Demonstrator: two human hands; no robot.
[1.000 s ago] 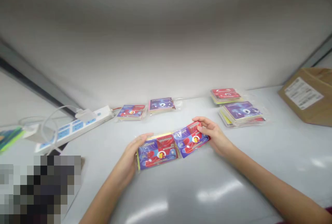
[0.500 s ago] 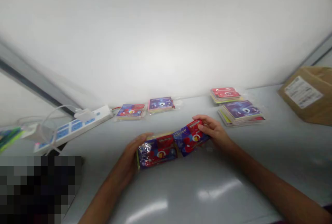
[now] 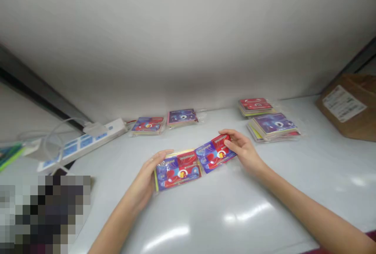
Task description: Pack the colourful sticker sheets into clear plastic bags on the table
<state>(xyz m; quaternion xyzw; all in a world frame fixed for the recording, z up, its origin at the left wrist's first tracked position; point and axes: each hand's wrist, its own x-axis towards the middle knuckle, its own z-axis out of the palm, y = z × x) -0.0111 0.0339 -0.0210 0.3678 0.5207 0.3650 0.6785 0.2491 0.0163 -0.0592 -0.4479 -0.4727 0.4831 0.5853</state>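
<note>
The left hand [image 3: 147, 175] is clamped on the left end of a bagged pack [image 3: 178, 171] of cards, a finger lying along its far edge; the other fingertips are hidden beneath, so how they sit cannot be told. This pack is above the near part of the grey table [image 3: 205, 214]; whether it touches the surface is unclear. At the right end of the bagged pack, tilted up toward its far right, is a purple and red card [image 3: 216, 155], its left edge meeting the pack. The right hand [image 3: 243, 150] pinches that card by its right end, thumb on top and fingers behind; whether it is one card or several cannot be told. Beyond the bagged pack and slightly left lies a blue-and-red pack [image 3: 147, 125], and straight beyond it a purple pack [image 3: 182, 117]. Beyond it to the right are a red-topped pile [image 3: 255, 104] and, nearer, a purple-topped pile [image 3: 274, 124], both with clear wrapping. Far to the right of the bagged pack stands a brown box [image 3: 349, 124] bearing a white label [image 3: 344, 103]. To its left, a white power strip [image 3: 84, 148] with blue sockets lies slantwise, a white plug [image 3: 95, 129] on it.
</note>
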